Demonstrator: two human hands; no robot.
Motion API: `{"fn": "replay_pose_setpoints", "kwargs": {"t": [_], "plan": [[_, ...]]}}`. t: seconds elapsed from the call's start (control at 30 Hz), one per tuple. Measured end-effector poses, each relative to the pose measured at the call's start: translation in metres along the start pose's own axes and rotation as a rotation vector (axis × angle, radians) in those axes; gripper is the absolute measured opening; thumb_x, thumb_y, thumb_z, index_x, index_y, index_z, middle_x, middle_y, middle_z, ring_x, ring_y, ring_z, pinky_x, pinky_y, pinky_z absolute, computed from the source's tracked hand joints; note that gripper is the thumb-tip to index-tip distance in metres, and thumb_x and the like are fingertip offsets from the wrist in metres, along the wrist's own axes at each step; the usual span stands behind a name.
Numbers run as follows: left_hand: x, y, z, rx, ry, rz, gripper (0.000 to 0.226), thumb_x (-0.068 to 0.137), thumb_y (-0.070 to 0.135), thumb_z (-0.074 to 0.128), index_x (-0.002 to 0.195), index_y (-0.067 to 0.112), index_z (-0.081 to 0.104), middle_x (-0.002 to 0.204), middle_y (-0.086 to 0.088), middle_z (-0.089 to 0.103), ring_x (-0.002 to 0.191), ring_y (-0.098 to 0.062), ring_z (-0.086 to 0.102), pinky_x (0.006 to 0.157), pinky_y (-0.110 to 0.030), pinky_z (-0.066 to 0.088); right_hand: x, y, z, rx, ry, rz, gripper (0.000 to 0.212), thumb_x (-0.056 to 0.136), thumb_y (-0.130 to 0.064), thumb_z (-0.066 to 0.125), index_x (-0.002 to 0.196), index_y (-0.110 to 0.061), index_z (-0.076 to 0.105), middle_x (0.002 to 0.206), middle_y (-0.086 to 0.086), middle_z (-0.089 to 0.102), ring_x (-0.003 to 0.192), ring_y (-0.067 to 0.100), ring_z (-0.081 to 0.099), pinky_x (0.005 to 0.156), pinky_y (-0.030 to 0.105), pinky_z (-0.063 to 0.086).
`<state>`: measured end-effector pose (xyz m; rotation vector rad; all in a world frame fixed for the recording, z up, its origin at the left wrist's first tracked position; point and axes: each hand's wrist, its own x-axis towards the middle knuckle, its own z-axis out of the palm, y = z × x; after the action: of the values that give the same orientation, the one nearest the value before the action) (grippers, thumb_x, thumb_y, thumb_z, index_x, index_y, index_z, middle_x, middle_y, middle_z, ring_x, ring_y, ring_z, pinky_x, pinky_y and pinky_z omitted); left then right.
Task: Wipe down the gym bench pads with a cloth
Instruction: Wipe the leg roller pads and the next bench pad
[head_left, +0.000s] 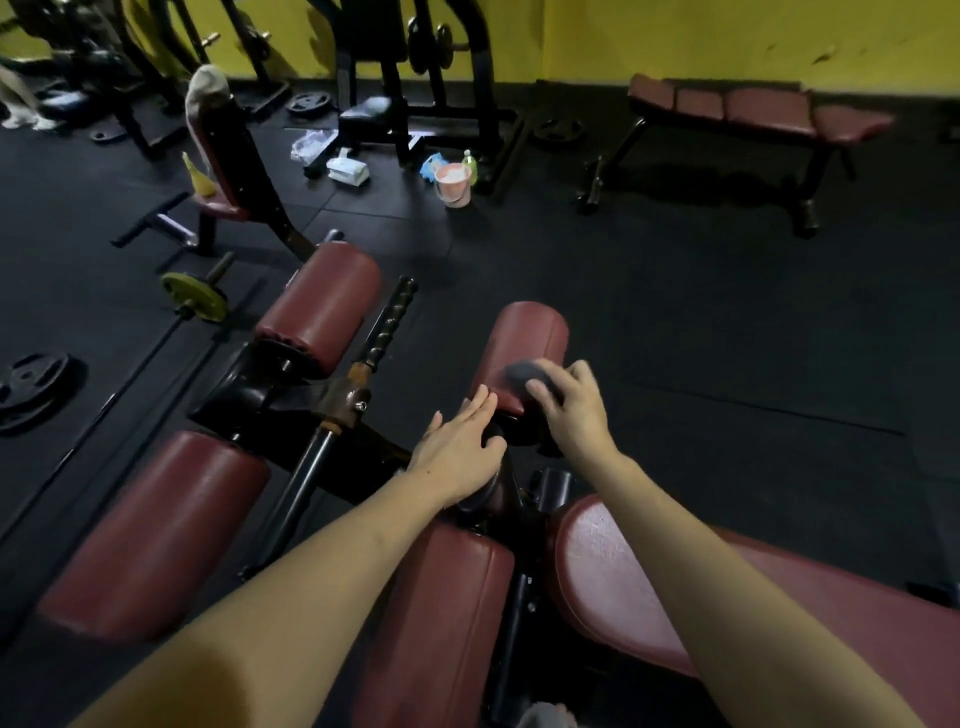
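A dark cloth (522, 375), blurred, lies bunched on the near end of a maroon roller pad (524, 343), the farther right one of the bench's four rollers, and the right hand (569, 410) presses down on it with fingers curled over the bundle, gripping it against the pad. The left hand (460, 441) rests just beside, fingers straight and spread, its fingertips touching the near left edge of the same pad and its palm over the dark hub beneath; it holds nothing. Both bare forearms reach in from the bottom of the view. To the left, across a black frame with a ridged handle bar (392, 322), sits the matching far-left roller pad (324, 306); nearer the camera lie a long left roller pad (156, 535) and a near middle pad (441, 613) under the left forearm. At lower right the broad maroon seat surface (623, 582) runs under the right forearm. Around the bench the black rubber floor (675, 322) carries a barbell with a yellow-green plate (195, 296) to the left and a black weight plate (31, 387) near the left edge. Farther back stand a pink bucket (454, 184), a white pack (348, 170) and a green bottle (470, 162) close together on the floor, a flat maroon bench (753, 111) at upper right well apart from the hands, and black machine frames against a yellow wall (701, 36)
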<state>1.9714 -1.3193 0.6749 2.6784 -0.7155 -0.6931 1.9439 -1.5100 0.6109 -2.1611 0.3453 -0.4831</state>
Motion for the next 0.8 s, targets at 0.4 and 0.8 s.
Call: {"fn": "replay_pose_setpoints", "kwargs": {"t": [0.4,0.8], "plan": [[-0.059,0.025,0.015,-0.015,0.095,0.238,0.063,0.100,0.028,0.048,0.159,0.018,0.032,0.169,-0.003,0.025,0.156,-0.024,0.019,0.128,-0.043,0.016,-0.174,-0.011,-0.043,-0.025,0.087,0.372,0.022,0.101,-0.031,0.065,0.121,-0.023,0.068,0.105,-0.001,0.062,0.099,0.018,0.061,0.085,0.032,0.046],[-0.117,0.082,0.118,-0.039,0.026,0.406,0.062,0.102,0.018,0.043,0.161,0.019,0.025,0.170,-0.002,0.018,0.158,-0.020,0.013,0.128,-0.038,0.017,-0.264,0.032,-0.106,0.056,0.187,0.637,0.005,0.102,-0.025,0.064,0.106,-0.022,0.064,0.094,-0.010,0.069,0.083,0.006,0.064,0.060,0.010,0.043]]}}
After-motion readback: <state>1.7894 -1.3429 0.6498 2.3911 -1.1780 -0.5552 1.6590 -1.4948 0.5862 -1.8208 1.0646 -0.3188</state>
